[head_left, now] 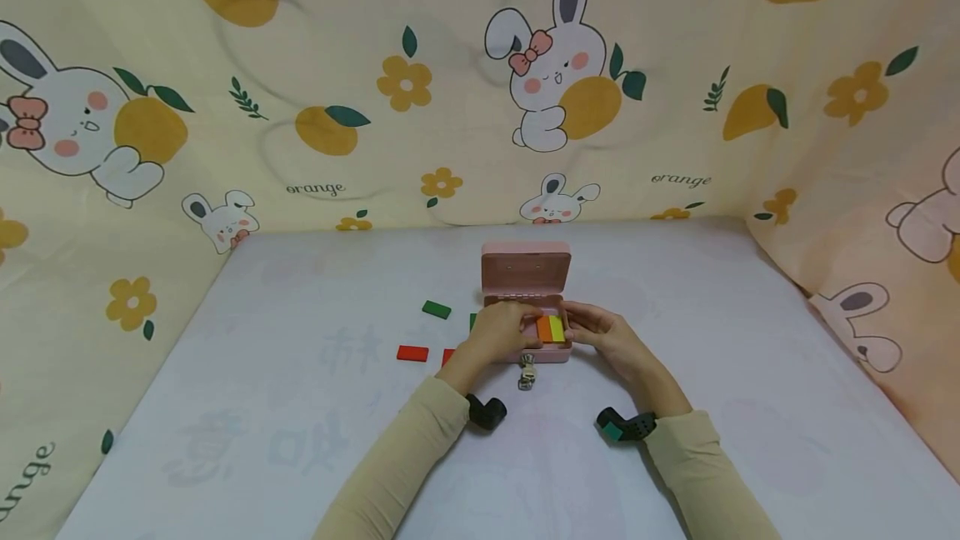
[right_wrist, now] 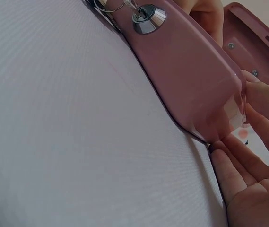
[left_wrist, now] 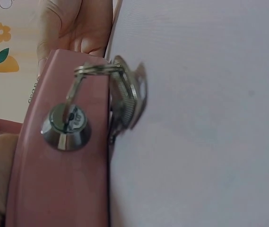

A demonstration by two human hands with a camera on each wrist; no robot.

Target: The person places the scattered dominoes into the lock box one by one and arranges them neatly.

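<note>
A pink metal cash box [head_left: 551,353] stands with its lid [head_left: 525,269] raised; a key sits in the front lock [left_wrist: 67,125] with a ring and metal charm [left_wrist: 125,97] hanging from it. My left hand [head_left: 497,330] reaches over the front wall into the box, its thumb and forefinger at the two ends of an orange block [head_left: 544,329]. Right beside that lies a yellow block [head_left: 557,328]. My right hand [head_left: 606,336] holds the box's right side, thumb at the rim and fingers along the outer wall [right_wrist: 229,113]. The left fingertips are partly hidden.
Left of the box lie a green block [head_left: 437,309] and a red block [head_left: 412,353] on the white table [head_left: 300,440]. Another green block [head_left: 472,322] and red block [head_left: 447,356] show partly behind the left hand. A printed cloth [head_left: 450,123] rises behind the table.
</note>
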